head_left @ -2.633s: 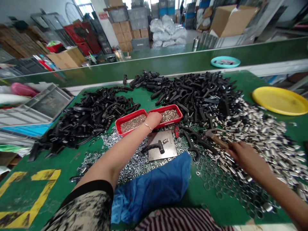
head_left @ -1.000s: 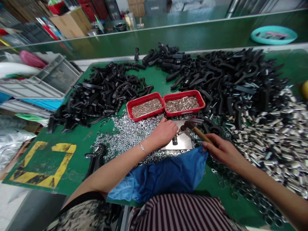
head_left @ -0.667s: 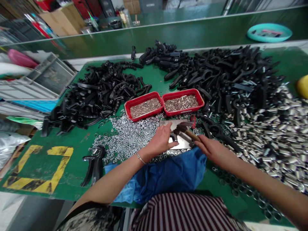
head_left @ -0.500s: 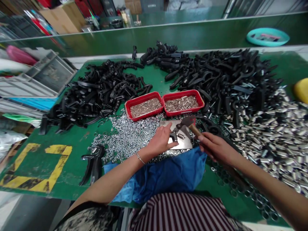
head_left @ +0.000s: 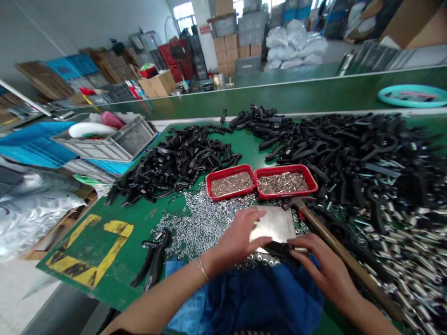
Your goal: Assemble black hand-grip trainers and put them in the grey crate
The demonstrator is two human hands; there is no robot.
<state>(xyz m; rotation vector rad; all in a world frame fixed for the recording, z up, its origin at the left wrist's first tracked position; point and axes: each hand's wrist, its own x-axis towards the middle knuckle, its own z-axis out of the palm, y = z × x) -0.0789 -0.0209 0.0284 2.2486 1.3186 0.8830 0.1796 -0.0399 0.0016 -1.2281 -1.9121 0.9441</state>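
A small black plastic piece (head_left: 278,248) with a metal spring (head_left: 301,250) at its right end is over the near edge of a flat metal plate (head_left: 279,223). The thumb and fingers of my right hand (head_left: 323,263) pinch this piece from the right. My left hand (head_left: 237,237) reaches over the plate with fingers spread, its thumb at the piece's left end; whether it grips is unclear. A hammer (head_left: 335,242) lies right of the plate, its head beyond the far right corner and its wooden handle running toward me. Blue cloth (head_left: 261,298) lies below my hands.
Two red trays (head_left: 256,184) of small metal pins stand behind the plate. Metal rings (head_left: 202,218) spread to the left, near a black clamp (head_left: 155,258). Black plastic parts (head_left: 181,156) pile at the back; metal cylinders (head_left: 412,270) cover the right.
The hammer has left my right hand and lies on the table. My right hand has moved to the black piece, now at the plate's near edge. The camera view has tilted up.
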